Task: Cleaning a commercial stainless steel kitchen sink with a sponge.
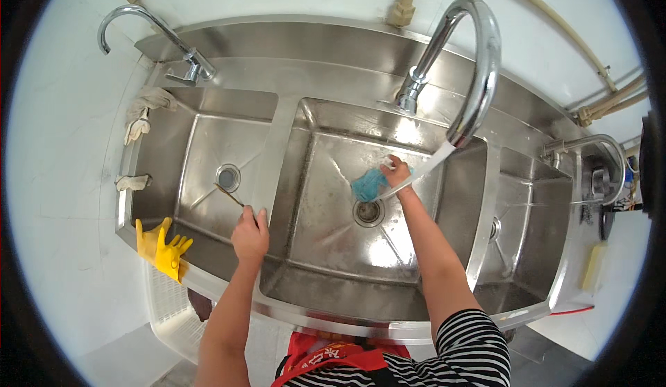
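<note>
My right hand (395, 173) grips a crumpled blue cloth (368, 186) over the floor of the middle sink basin (333, 231), just above its drain (368, 212). Something small and white shows by the fingers. Water (429, 167) runs from the large curved faucet (479, 74) past this hand toward the drain. My left hand (250, 236) is closed on a thin brown stick (229, 195), held over the left basin near the divider. The stick points up and left toward the left drain (227, 177); its lower end is hidden in my fist.
Yellow rubber gloves (162, 249) hang over the front left rim. Greyish cloths (149, 102) and a white glove (132, 182) lie on the left edge. A second faucet (149, 19) stands at the back left. To the right is a third basin (517, 227). A white plastic crate (166, 304) sits below left.
</note>
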A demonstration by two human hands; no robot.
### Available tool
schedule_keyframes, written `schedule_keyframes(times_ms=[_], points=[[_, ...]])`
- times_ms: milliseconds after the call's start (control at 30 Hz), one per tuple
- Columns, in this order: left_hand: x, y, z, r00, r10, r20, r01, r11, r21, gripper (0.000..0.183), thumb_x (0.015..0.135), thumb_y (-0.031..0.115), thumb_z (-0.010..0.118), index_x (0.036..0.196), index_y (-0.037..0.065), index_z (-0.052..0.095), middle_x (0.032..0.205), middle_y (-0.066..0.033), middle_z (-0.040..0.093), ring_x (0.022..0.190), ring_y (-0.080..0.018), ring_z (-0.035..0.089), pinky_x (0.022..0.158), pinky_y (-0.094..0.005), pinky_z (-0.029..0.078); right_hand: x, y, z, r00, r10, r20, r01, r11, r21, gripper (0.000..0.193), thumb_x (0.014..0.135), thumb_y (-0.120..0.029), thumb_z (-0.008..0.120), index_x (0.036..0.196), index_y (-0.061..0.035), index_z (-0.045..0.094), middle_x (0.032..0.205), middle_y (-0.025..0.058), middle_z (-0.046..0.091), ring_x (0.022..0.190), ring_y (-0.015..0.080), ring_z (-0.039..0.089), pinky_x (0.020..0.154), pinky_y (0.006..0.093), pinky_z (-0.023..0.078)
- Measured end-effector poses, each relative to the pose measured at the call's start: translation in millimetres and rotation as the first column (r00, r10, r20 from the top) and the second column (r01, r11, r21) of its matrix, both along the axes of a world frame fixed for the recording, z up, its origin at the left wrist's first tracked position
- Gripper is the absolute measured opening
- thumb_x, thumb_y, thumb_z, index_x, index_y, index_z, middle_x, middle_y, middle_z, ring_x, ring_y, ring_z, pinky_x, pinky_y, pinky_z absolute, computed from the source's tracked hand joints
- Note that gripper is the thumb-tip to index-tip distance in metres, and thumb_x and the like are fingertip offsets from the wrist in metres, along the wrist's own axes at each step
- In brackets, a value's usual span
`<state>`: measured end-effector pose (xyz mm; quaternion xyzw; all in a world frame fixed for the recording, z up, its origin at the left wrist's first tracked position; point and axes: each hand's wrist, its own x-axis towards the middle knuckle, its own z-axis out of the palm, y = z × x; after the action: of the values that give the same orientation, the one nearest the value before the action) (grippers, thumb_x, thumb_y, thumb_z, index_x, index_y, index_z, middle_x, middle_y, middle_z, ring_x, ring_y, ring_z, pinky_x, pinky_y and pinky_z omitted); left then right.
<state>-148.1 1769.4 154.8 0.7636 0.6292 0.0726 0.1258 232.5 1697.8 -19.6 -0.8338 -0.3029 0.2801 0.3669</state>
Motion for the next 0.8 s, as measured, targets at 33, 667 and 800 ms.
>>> schedule_keyframes(times_ms=[33,667,800], points=[[-4,0,2,1.0,0.017,-0.018,-0.016,1.0,0.008,0.038,0.093,0.038,0.045,0.105,0.002,0.049,0.086,-0.0222,0.061,0.073,-0.0434,0.06,0.064,-0.0521,0.046,-11,1,-8,0.985,0.054,0.162,-0.033,0.991,-0.128,0.065,0.078,-0.04,0.069,0.128,-0.0045,0.048,0.11,0.0227,0.059,0.102,0.0331,0.057,0.088,0.041,0.044],[-7,0,2,1.0,0.004,0.023,-0.004,1.0,-0.009,0.032,0.092,0.034,0.048,0.097,0.003,0.049,0.085,-0.0222,0.06,0.074,-0.0438,0.059,0.063,-0.0516,0.045,-177,121,31,0.895,0.105,-0.433,0.028,0.957,0.29,0.058,0.09,-0.038,0.056,0.129,0.0038,0.045,0.129,0.0227,0.048,0.119,0.0366,0.046,0.103,0.0382,0.032],[-3,-3,6,0.999,0.012,0.053,-0.011,1.0,-0.019,0.033,0.092,0.034,0.047,0.095,0.001,0.049,0.081,-0.0243,0.059,0.073,-0.0448,0.058,0.062,-0.0517,0.044,-188,185,95,0.926,-0.003,-0.378,0.238,0.782,0.576,0.056,0.098,-0.036,0.038,0.132,0.008,0.037,0.139,0.0245,0.035,0.132,0.0354,0.031,0.11,0.0383,0.021]])
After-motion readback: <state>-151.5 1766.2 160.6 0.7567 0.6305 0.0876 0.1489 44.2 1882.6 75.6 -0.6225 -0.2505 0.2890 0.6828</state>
